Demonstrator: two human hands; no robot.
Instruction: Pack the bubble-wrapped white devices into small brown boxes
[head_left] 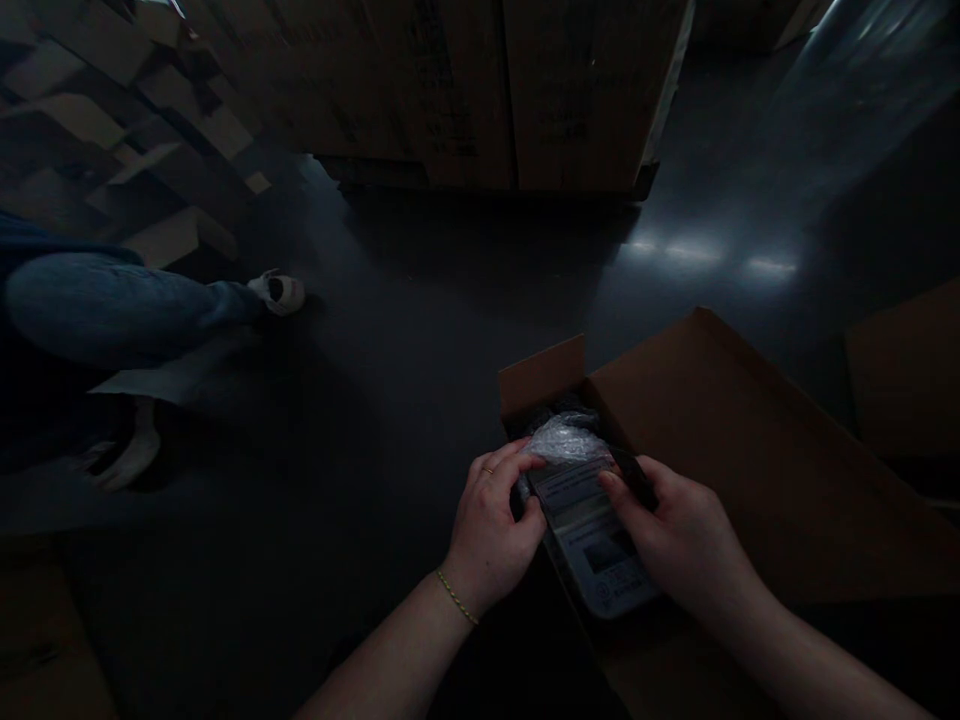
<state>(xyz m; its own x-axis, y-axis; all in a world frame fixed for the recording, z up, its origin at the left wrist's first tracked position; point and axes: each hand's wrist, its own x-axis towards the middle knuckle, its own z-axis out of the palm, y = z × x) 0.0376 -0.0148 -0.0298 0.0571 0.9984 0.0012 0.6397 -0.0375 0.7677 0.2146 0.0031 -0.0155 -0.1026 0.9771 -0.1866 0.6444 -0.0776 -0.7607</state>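
Observation:
A flat package with a printed label [604, 545] lies tilted over the open cardboard box [541, 376], between my two hands. My right hand [682, 515] is closed on its right edge, thumb on the printed face and fingers partly hidden behind; a dark strip shows beside that thumb. Curled at the upper left edge, my left hand [495, 515] pinches the package where it meets crumpled clear bubble wrap [568, 440]. Exactly how the wrap joins the package cannot be made out. More dark, wrapped contents show in the box behind the wrap.
The box's large flap [750, 450] spreads to the right. Ahead stand big cartons [450, 90] on a pallet. Another person's leg [150, 300] in jeans is at left, near piled boxes [180, 235]. More cardboard [911, 370] stands at right on the dark, shiny floor [405, 330].

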